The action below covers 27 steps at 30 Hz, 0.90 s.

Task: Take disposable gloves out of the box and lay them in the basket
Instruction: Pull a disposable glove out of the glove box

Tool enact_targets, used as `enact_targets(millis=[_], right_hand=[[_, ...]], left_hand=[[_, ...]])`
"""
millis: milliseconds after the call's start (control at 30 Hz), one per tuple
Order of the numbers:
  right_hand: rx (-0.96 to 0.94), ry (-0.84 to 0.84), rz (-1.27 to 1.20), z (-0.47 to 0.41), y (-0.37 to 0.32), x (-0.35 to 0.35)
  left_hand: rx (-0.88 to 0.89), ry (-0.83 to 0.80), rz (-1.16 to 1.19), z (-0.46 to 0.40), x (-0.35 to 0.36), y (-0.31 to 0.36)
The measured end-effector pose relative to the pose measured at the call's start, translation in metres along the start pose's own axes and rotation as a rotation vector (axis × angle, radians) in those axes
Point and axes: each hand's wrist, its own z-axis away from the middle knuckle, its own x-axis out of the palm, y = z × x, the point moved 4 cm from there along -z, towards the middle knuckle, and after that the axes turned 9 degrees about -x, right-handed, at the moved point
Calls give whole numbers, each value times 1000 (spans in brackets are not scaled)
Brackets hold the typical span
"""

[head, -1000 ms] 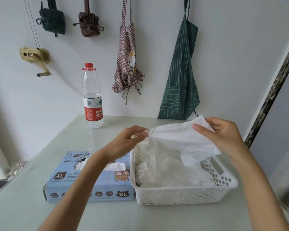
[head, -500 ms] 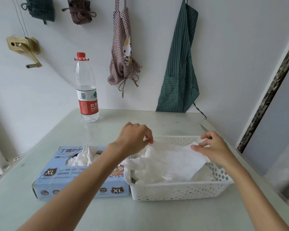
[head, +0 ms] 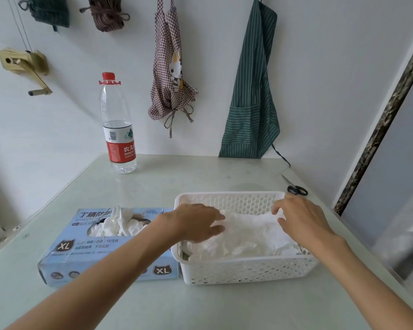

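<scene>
Gloves lie in a white crumpled heap inside the basket, which stands on the table at about 4 o'clock from the picture's middle. Both hands are lowered into the basket: the left hand rests palm down on the heap's 9 o'clock side with its fingers stretched out flat, grasping nothing; the right hand lies on the 3 o'clock side with fingers loosely extended over the top glove's edge, and whether its fingertips pinch that edge cannot be told. Touching the basket at its 9 o'clock side sits the box, pale blue and marked XL, with more white gloves bunched up out of its top opening. A bottle with a red cap and red label stands upright at 11 o'clock on the table, well apart from the box. Black-handled scissors lie at 2 o'clock just beyond the basket's far corner. On the wall behind hang a checked apron and a green striped apron.
</scene>
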Motion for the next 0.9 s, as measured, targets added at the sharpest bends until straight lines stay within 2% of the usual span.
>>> enact_targets(millis=[67, 100, 167, 200, 267, 467, 600, 767, 900], right_hand=[[-46, 19, -158, -4, -6, -2], [-75, -54, -258, -7, -11, 0], [-93, -379, -327, -10, -16, 15], [-90, -550, -268, -9, -14, 23], [-94, -707, -154, -6, -6, 32], [-95, -676, -161, 1, -1, 51], [-61, -641, -237, 4, 2, 29], [-26, -416, -502, 16, -14, 10], [-93, -551, -539, 16, -45, 15]], left_hand=[[-7, -170, -106, 2, 10, 0], [-4, -193, -151, 1, 13, -1], [-5, -221, -234, -2, 18, -2], [-12, -242, -272, -3, 21, -5], [-22, -254, -346, -6, 24, -8], [-31, -220, -462, -18, 35, -9], [36, -44, -240, -4, 7, -7], [-32, 204, -9, 25, -14, -26], [-77, 275, 69, 34, -8, -31]])
